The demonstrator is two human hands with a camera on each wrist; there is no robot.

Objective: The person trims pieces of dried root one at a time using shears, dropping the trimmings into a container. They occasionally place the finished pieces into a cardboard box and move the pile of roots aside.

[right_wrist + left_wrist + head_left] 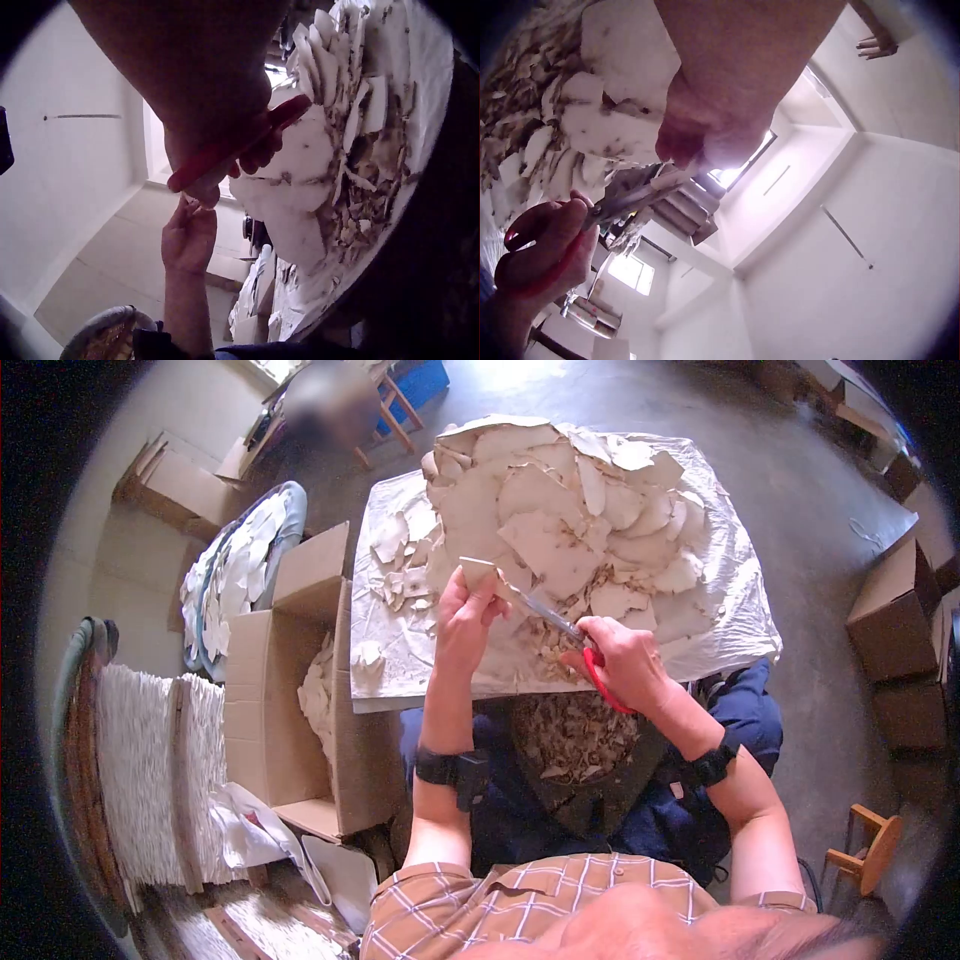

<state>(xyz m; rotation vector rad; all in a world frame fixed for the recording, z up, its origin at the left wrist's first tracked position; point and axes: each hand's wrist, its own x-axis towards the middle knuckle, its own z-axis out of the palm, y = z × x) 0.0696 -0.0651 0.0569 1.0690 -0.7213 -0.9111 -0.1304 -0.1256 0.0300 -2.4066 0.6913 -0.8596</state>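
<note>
The left hand (467, 622) pinches a small pale flat piece (478, 566) above the near left part of a heap of cream-coloured flat pieces (540, 500). Red-handled scissors (603, 682) are gripped in the right hand (628, 663), their blades pointing up-left at the held piece. In the left wrist view the blades (634, 201) reach close to the left hand's (712, 127) fingertips, and the right hand (551, 255) is curled round the red handles. The right wrist view shows the red handle (225, 150) across the right hand (202, 112); its blades are hidden there.
A white cloth (735, 600) lies under the heap. Small scraps (575, 735) fill a dark container between the knees. At the left stand an open cardboard box (265, 700) and stacked white sheets (150, 770). Cardboard boxes (890, 615) and a wooden stool (868, 850) are at the right.
</note>
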